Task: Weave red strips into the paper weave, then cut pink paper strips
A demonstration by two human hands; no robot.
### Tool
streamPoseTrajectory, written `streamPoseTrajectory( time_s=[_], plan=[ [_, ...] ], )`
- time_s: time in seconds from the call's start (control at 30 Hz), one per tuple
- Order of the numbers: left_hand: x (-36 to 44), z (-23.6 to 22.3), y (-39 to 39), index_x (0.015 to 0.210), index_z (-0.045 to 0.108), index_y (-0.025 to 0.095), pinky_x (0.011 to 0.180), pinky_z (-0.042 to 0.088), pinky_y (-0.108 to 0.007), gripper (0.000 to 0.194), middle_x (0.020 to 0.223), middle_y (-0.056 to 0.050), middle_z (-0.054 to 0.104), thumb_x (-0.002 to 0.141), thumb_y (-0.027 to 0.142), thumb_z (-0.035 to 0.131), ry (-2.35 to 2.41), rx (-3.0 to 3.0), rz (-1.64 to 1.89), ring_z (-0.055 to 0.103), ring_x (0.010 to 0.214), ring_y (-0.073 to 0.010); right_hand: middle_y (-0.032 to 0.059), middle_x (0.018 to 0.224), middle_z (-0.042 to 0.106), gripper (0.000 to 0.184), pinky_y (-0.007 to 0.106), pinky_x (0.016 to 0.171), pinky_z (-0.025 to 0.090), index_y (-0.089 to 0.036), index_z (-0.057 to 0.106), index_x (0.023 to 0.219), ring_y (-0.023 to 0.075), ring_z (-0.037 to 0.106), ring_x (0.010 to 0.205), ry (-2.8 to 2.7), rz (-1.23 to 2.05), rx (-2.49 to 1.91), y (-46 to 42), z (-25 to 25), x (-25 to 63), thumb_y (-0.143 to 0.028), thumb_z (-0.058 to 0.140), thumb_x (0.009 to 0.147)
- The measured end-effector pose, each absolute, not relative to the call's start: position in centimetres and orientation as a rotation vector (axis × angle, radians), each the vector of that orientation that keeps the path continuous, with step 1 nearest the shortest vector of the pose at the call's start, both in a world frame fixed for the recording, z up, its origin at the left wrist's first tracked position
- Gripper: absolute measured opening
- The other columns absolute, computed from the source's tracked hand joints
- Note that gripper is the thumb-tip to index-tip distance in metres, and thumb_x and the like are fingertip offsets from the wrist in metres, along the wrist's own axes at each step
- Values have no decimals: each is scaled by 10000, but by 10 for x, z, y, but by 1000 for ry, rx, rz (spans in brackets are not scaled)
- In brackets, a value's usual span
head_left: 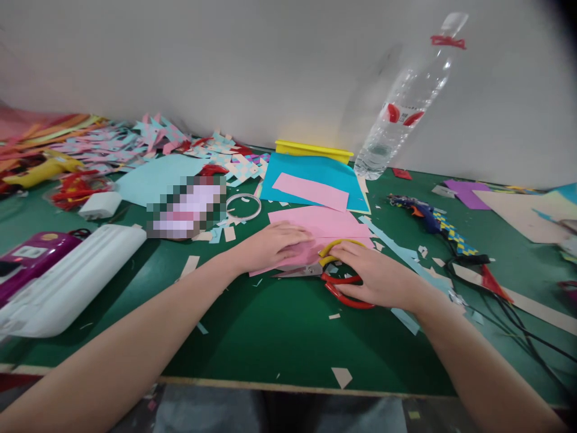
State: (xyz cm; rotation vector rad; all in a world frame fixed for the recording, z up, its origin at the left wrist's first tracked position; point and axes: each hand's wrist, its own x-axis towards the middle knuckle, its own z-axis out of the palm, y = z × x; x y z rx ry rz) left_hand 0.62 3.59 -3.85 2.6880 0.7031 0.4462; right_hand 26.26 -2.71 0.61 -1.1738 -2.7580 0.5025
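Fingers stretched out, my left hand [273, 245] lies flat on pink paper [327, 224] at the middle of the table. My right hand [378, 273] is closed round a pair of scissors [331, 279] with red and yellow handles. Their blades point left along the near edge of the pink paper, just below my left hand; whether paper is between the blades I cannot tell. Behind the sheets, a narrow pink strip [311, 190] rests on a blue sheet [282, 165].
A clear plastic bottle [401, 114] leans against the wall. Left are a phone [184, 210], a tape ring [243, 206], a white device [85, 279], a purple device [36, 258] and a yellow glue gun [45, 168]. Black cables [518, 313] run at right. Paper scraps lie scattered about.
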Motion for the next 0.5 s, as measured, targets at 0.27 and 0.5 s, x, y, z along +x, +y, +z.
streamPoseTrajectory(
  time_s=[0.27, 0.5],
  plan=[
    [-4, -31, 36, 1220, 576, 246, 1101, 276, -366, 293, 1271, -4, 599, 965, 239, 433, 674, 2802, 576, 431, 1269, -158, 86, 1224, 571, 398, 396, 931, 459, -219, 529, 1210, 243, 540, 1113, -2742, 556, -1239, -25, 9, 270, -385, 538, 848],
    [-13, -30, 34, 1076, 658, 242, 1074, 316, -397, 257, 1278, -30, 585, 950, 206, 436, 650, 2868, 494, 417, 1282, -185, 86, 1232, 568, 435, 428, 946, 453, -241, 513, 1248, 258, 528, 1136, -2739, 569, -1311, -23, 10, 284, -402, 529, 845]
  ],
)
